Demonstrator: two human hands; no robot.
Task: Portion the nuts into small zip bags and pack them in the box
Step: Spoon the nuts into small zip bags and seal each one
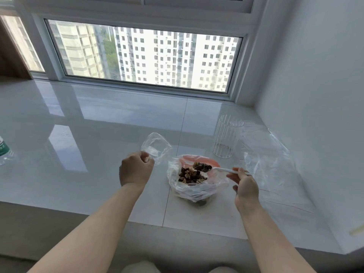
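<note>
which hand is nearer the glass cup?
Right. The right hand, holding the spoon, sits just below the glass cup. The left hand, gripping the small bag, is farther off, left of the nuts.

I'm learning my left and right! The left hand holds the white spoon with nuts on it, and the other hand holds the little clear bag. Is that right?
Not quite. The head view shows the right hand holding the white spoon with nuts on it, and the left hand holding the little clear bag.

Single head-worn wide view, looking forward and down, close over white sill (98, 134), window (145, 56) beyond
</note>
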